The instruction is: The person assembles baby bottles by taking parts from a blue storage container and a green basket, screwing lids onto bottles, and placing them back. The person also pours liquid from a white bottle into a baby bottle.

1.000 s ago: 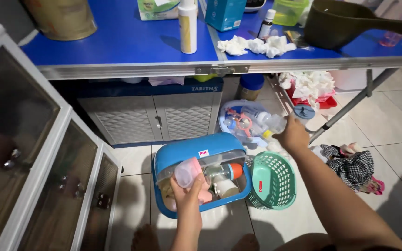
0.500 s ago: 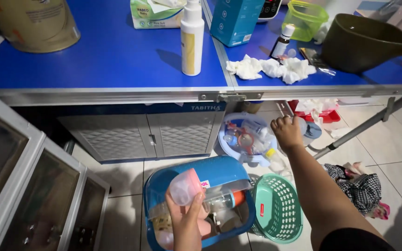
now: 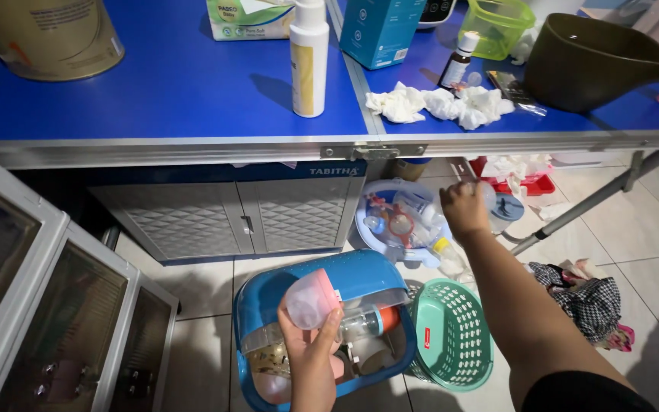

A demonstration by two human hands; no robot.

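head view, left hand (image 3: 310,351) grip clamped on a pink cup (image 3: 312,299), right over the blue bin (image 3: 268,294) on the floor; right hand (image 3: 463,207) closed round a clear bottle (image 3: 488,197) beside the pale basin (image 3: 371,229), under the blue surface (image 3: 162,91); green basket (image 3: 451,336) next to bin

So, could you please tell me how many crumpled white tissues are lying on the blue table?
3: one crumpled tissue sits near the table's middle seam, a second just right of it, and a third beside the small brown bottle. More may be hidden.
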